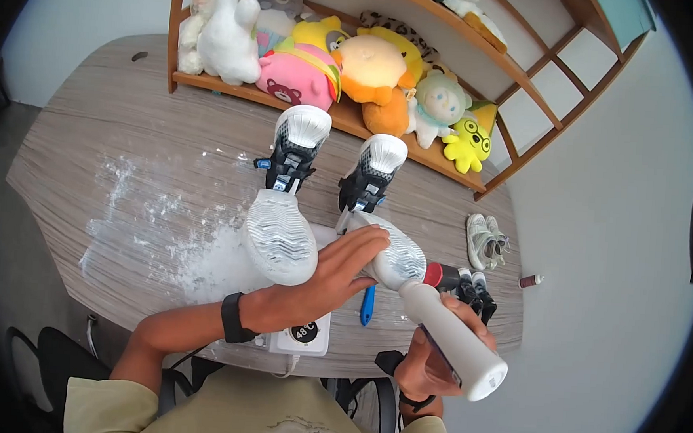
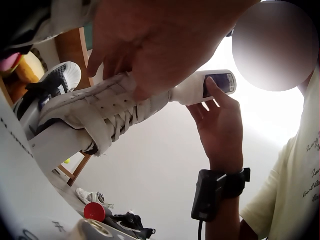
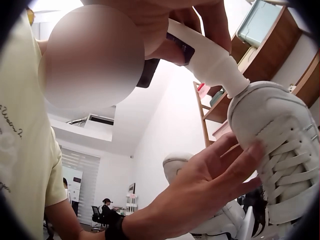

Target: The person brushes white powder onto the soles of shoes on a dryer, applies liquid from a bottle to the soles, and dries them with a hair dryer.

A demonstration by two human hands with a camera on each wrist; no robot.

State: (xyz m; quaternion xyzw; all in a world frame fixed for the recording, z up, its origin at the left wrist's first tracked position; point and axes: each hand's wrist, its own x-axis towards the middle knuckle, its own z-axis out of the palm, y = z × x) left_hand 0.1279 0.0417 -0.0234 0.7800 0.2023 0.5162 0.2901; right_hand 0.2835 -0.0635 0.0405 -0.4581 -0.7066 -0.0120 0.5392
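At the left, one white shoe (image 1: 281, 244) sits sole-up above the powder-streaked counter (image 1: 123, 242). Next, my left hand (image 1: 319, 277) rests its fingers, fairly straight, against the second white shoe (image 1: 401, 259), also sole-up. Rightmost, my right hand (image 1: 426, 363) curls its fingers round a white bottle (image 1: 452, 339), its mouth touching that second shoe's toe.

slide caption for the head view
Left hand against a sole-up shoe, right hand holding a white bottle at its toe.
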